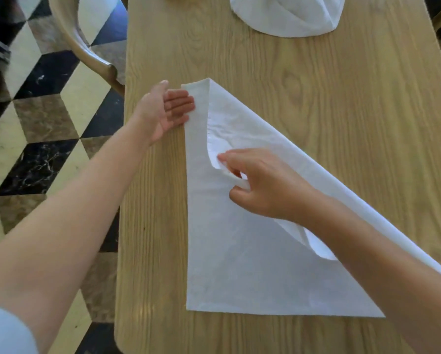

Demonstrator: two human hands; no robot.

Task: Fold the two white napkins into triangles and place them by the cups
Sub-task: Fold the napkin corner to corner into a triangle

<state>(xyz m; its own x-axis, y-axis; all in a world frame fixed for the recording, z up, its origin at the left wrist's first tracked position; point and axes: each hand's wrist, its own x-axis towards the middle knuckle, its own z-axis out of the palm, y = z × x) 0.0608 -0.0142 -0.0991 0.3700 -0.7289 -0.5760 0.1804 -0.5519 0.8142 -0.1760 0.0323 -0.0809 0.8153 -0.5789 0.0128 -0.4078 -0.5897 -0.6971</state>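
Observation:
A white napkin [240, 264] lies on the wooden table [316, 98], folded over diagonally into a rough triangle, its upper layer loose and puckered. My right hand [263, 185] pinches the edge of that upper layer near the napkin's middle. My left hand [165, 108] is palm up with fingers apart, its fingertips slipped under the napkin's left edge near the top corner. A second white napkin [288, 14] lies crumpled at the far end of the table. No cups are in view.
A wooden chair [86, 49] stands off the table's left side over a checkered tile floor [43, 118]. The table's left edge runs just beside my left hand. Another chair part shows at the far right.

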